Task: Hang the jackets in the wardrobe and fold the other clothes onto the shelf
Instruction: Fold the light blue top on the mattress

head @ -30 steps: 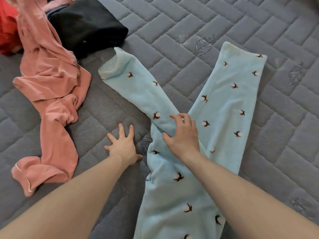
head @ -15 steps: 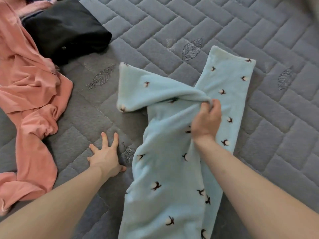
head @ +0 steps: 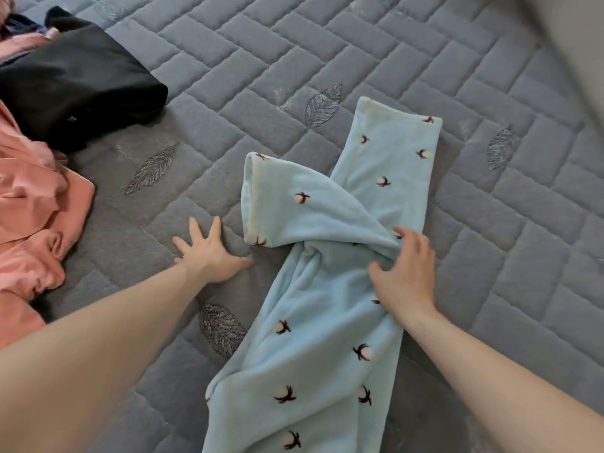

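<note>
While the left hand (head: 212, 253) lies flat on the grey quilted bed (head: 425, 60) with its fingers spread and nothing in its grip, the right hand (head: 405, 273) rests on the light blue fleece trousers (head: 313, 354). Its fingers curl into a bunched fold of the cloth where the two legs meet; the grip seems to be a pinch on that fold, though the fingertips are partly hidden by the fabric. One trouser leg runs straight away from this hand toward the far side of the bed. The other leg is folded over and lies to the hand's left, its cuff just beside the left hand's thumb but not touching it. The waist end of the trousers stretches back toward the person, between the two forearms, and leaves the view at the bottom edge. The cloth is printed with small white and brown cotton bolls. Well to the left of the left hand lies a crumpled pink garment (head: 36, 223), and beyond it, farther away, a black garment (head: 81, 89), touching the pink one.
</note>
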Demonstrator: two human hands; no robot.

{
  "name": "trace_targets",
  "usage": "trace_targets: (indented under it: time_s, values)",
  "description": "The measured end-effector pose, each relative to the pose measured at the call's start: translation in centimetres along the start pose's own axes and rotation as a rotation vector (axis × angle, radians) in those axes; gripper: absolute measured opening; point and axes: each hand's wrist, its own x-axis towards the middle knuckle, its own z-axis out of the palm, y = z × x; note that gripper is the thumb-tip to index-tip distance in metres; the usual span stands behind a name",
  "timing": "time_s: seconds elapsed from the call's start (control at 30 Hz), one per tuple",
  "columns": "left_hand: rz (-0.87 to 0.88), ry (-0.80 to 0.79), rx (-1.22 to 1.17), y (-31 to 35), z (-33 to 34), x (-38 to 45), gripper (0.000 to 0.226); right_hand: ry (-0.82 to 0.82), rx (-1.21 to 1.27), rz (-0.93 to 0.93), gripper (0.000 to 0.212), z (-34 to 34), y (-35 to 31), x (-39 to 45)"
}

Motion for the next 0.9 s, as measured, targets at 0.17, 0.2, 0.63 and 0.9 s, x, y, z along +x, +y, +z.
trace_targets:
  time_s: [0.17,0.2,0.63,0.9]
  values:
    - [-0.152,-0.073,0.045,3.0,1.4,1.9,0.152,-0.148,-0.190,-0.421,0.075,3.7,-5.8,2.4]
    - [-0.156,-0.088,0.048,2.9,1.3,2.1,0.154,-0.168,-0.234,-0.455,0.076,4.7,-6.7,2.8]
    - [-0.240,-0.243,0.030,3.9,-1.7,5.2,0.194,0.121,0.383,-0.150,0.011,3.8,-8.4,11.3]
    - [-0.270,-0.309,-0.029,4.1,-1.9,5.6,0.194,0.373,0.641,0.473,0.038,-1.5,-5.3,22.6]
